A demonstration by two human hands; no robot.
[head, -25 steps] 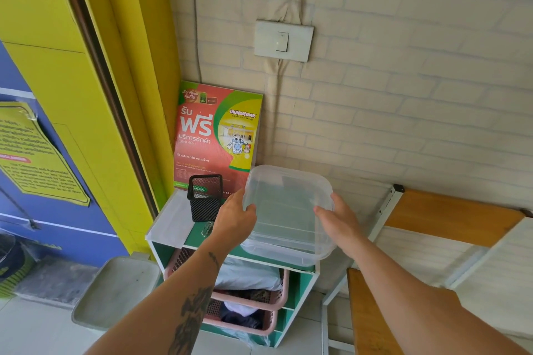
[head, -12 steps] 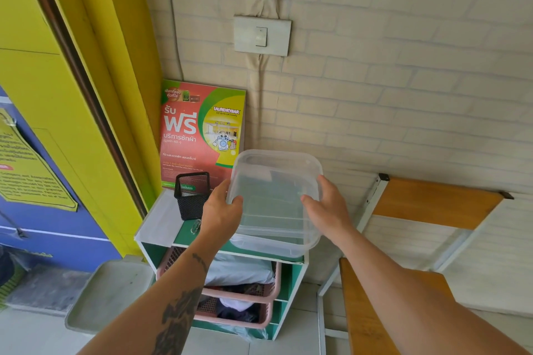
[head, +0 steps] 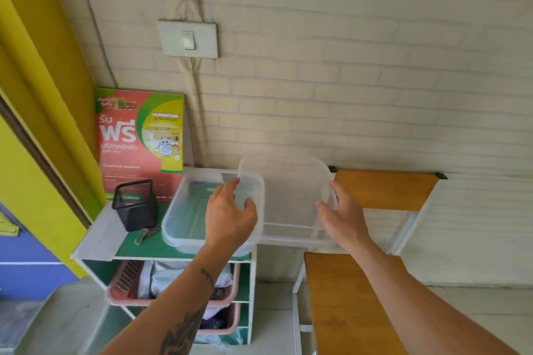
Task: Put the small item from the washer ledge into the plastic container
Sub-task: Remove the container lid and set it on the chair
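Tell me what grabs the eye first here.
Two bare hands meet at centre: the left hand rests on the clear plastic container atop the green shelf unit, while the right hand holds its lid off to the right. Behind, a red poster leans in the corner.

The plastic container (head: 190,216) sits on the shelf unit (head: 95,236), mesh cup (head: 135,206) left; its lid (head: 288,199) (seemingly airborne) right.

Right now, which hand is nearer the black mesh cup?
Left. The left hand rests on the container beside the black mesh cup; the right hand holds the lid farther off.
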